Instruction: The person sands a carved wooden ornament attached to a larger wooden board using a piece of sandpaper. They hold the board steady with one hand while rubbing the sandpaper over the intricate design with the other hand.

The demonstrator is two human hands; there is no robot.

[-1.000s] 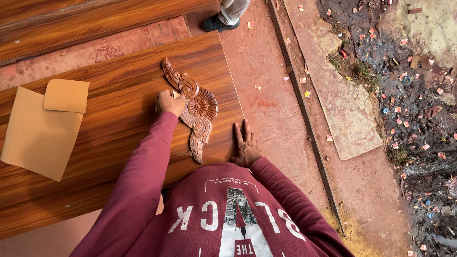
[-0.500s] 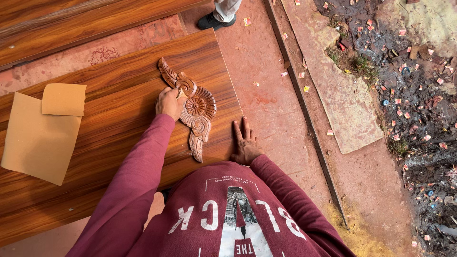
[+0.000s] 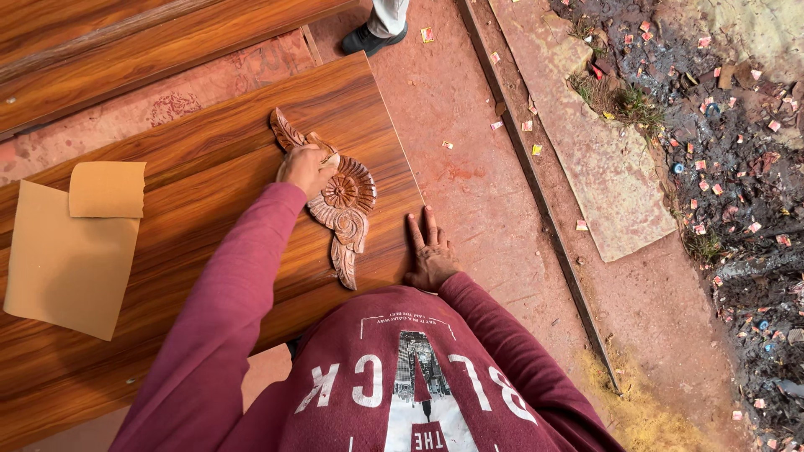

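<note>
A carved wooden ornament (image 3: pixel 345 211) with a round rosette and leafy ends lies on a glossy brown wooden board (image 3: pixel 209 192). My left hand (image 3: pixel 306 167) rests on its upper part, fingers curled around a small pale piece of sandpaper (image 3: pixel 330 158) pressed to the carving. My right hand (image 3: pixel 430 253) lies flat with fingers spread at the board's right edge, just right of the ornament's lower tip. It holds nothing. Maroon sleeves cover both arms.
Two tan sandpaper sheets (image 3: pixel 71 251) lie on the board at the left. More wooden boards (image 3: pixel 126 59) lie beyond. Another person's shoe (image 3: pixel 368 38) stands on the reddish floor (image 3: pixel 469 167) at the top. A dirt strip with scraps (image 3: pixel 720 167) runs along the right.
My left hand has shifted slightly on the upper part of the carving. The right hand stays flat in the same spot.
</note>
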